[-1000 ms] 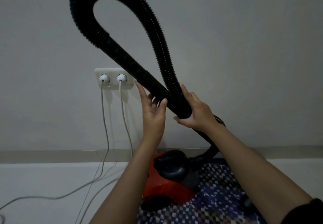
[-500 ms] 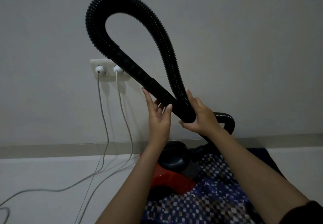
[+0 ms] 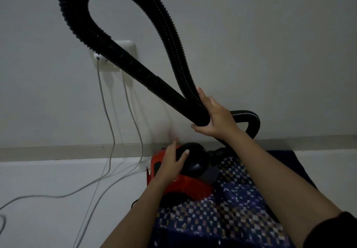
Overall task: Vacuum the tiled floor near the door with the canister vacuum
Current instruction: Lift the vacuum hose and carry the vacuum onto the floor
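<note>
A red and black canister vacuum (image 3: pixel 185 184) sits on the floor against the wall. Its black ribbed hose (image 3: pixel 170 35) loops high up in front of the wall and ends in a smooth black tube (image 3: pixel 154 85). My right hand (image 3: pixel 214 118) grips the lower end of that tube where it crosses the hose. My left hand (image 3: pixel 172 162) rests with straight fingers on the vacuum's black top, the thumb against its round black handle.
A white wall socket (image 3: pixel 125 52) holds two plugs, partly hidden by the tube; their pale cables (image 3: pixel 108 131) trail down over the white tiled floor (image 3: pixel 48 180) to the left. A dark checked cloth (image 3: pixel 231 209) lies under and in front of the vacuum.
My left hand has let go of the tube and dropped onto the top of the vacuum. The hose loop has swung up and closer to the camera.
</note>
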Demonstrator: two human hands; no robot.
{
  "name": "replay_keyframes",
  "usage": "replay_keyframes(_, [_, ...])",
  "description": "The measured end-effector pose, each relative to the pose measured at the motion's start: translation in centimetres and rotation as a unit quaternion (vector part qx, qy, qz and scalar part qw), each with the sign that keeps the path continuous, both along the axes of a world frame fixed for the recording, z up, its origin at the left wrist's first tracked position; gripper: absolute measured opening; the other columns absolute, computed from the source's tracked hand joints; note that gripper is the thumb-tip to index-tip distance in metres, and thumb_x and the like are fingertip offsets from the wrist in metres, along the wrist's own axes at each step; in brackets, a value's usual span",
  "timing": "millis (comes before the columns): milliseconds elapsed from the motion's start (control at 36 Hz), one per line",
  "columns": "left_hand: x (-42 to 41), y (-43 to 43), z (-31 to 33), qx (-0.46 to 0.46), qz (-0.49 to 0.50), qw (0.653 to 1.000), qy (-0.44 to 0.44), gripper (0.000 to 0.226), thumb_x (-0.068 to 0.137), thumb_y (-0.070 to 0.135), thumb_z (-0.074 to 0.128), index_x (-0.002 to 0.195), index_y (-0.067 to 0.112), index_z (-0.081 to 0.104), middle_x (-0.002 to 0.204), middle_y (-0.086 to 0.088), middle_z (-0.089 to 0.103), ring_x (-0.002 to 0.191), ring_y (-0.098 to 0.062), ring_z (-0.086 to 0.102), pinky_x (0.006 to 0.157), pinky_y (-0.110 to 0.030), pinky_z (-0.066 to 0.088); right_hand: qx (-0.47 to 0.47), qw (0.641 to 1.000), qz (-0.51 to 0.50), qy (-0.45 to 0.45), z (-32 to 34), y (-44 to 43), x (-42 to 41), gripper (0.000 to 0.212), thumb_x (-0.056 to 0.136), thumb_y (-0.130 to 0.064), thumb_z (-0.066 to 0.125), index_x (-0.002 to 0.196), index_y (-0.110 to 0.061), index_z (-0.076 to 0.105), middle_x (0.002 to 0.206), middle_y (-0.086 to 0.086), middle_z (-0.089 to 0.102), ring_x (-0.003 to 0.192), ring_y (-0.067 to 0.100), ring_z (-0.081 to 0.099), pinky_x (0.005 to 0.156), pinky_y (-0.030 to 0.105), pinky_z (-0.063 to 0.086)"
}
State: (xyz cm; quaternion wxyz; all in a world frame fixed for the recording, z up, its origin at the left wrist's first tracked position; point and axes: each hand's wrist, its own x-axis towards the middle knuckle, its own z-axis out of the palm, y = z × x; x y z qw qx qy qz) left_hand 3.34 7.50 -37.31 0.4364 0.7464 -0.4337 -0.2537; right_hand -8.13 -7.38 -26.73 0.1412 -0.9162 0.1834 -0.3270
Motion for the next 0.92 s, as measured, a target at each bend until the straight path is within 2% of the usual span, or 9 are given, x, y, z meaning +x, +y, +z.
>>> replay_keyframes(111, [1.1,-0.5,-3.0,0.097,-0.046,0.987,-0.116,0.063,0.098,0.044,0.044,0.152,0.026,0.016,0.159,-0.002,0.018,0.147,-0.021,0.011,0.118,-0.037,0.013,0.001,1.0,-0.003,-0.002,-0.2,-0.4,0.1,0.11,0.071,-0.042,0.074,0.152,-0.037,-0.001,0.107,0.003,0.053,0.081,0.021,0.057,0.065,0.033,0.051])
replay_keyframes(194, [1.8,-1.7,-4.0,0.128,-0.058,0.964,-0.228,0.058,0.1,0.042,0.04,0.152,0.029,0.018,0.156,-0.007,0.023,0.144,-0.025,0.02,0.119,-0.04,0.019,-0.003,1.0,-0.005,-0.001,-0.4,-0.6,0.3,0.109,0.072,-0.041,0.074,0.151,-0.036,-0.001,0.106,0.003,0.053,0.079,0.021,0.057,0.064,0.031,0.05])
replay_keyframes(306, [2.6,-3.6,-4.3,0.188,-0.1,0.918,-0.335,0.056,0.101,0.043,0.034,0.152,0.033,0.013,0.146,-0.015,0.036,0.131,-0.032,0.037,0.111,-0.04,0.031,-0.01,1.0,-0.01,0.012,-0.8,-0.8,0.4,0.108,0.072,-0.041,0.073,0.151,-0.036,0.0,0.106,0.003,0.054,0.078,0.021,0.057,0.064,0.032,0.051])
replay_keyframes(389, [3.0,-4.6,-3.8,0.225,-0.112,0.897,-0.363,0.055,0.101,0.042,0.034,0.151,0.037,0.011,0.143,-0.018,0.038,0.126,-0.036,0.041,0.103,-0.043,0.036,-0.01,1.0,-0.014,0.018,-1.2,-0.7,0.2,0.108,0.071,-0.04,0.073,0.149,-0.036,-0.001,0.104,0.003,0.054,0.077,0.021,0.057,0.063,0.031,0.05])
replay_keyframes(528, [3.1,-5.4,-3.0,0.261,-0.175,0.873,-0.374,0.057,0.101,0.041,0.033,0.151,0.039,0.005,0.151,-0.016,0.03,0.137,-0.036,0.032,0.109,-0.049,0.03,-0.041,0.998,-0.029,0.025,-1.7,-0.5,-0.1,0.104,0.07,-0.04,0.071,0.152,-0.028,0.008,0.097,0.003,0.054,0.07,0.021,0.055,0.057,0.026,0.043])
replay_keyframes(667, [2.1,-5.1,-2.6,0.266,-0.186,0.855,-0.405,0.057,0.101,0.04,0.033,0.152,0.037,0.005,0.151,-0.015,0.032,0.136,-0.033,0.035,0.108,-0.045,0.03,-0.062,0.997,-0.029,0.021,-1.4,-0.3,-0.8,0.099,0.07,-0.041,0.069,0.152,-0.027,0.015,0.093,0.004,0.056,0.066,0.019,0.053,0.055,0.024,0.038])
replay_keyframes(806, [-0.8,-3.0,1.0,0.289,-0.239,0.834,-0.405,0.058,0.102,0.037,0.033,0.153,0.033,0.005,0.139,-0.017,0.044,0.125,-0.032,0.044,0.1,-0.04,0.036,-0.032,0.999,-0.03,0.028,2.0,0.9,-1.3,0.096,0.068,-0.044,0.066,0.15,-0.027,0.019,0.09,0.004,0.056,0.063,0.02,0.055,0.054,0.023,0.039])
replay_keyframes(917, [-1.8,-1.5,6.3,0.312,-0.254,0.826,-0.395,0.057,0.102,0.037,0.032,0.153,0.035,0.005,0.144,-0.017,0.039,0.13,-0.032,0.039,0.105,-0.04,0.032,-0.009,0.999,-0.03,0.035,6.5,2.6,-2.2,0.092,0.07,-0.051,0.058,0.149,-0.03,0.015,0.087,0.004,0.055,0.063,0.021,0.055,0.051,0.024,0.041])
